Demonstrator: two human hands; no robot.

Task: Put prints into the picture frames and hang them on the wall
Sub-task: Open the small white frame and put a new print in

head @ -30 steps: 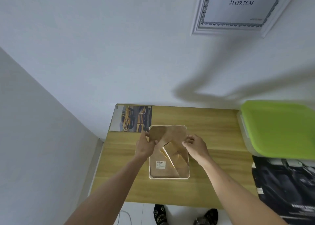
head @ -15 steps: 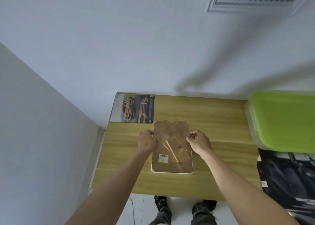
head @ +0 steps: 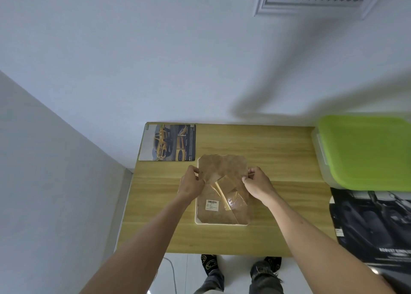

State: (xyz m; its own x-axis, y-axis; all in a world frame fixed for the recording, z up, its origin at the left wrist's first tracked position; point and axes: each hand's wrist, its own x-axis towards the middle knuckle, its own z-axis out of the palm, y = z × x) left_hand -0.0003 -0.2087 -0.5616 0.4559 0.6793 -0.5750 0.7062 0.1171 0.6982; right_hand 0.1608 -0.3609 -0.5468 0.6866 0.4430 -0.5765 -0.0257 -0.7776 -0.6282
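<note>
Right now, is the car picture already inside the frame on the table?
No, the car print lies apart at the table's far left corner, while the frame lies face down.

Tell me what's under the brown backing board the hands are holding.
The white picture frame lies face down under the brown backing board on the wooden table. The board hides whatever is inside the frame.

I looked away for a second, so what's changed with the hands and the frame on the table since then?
Little. The left hand and right hand keep their grip on the side edges of the brown backing board over the white frame. The head tilted down, so the hung frame slid up the view. The car print stayed put.
</note>
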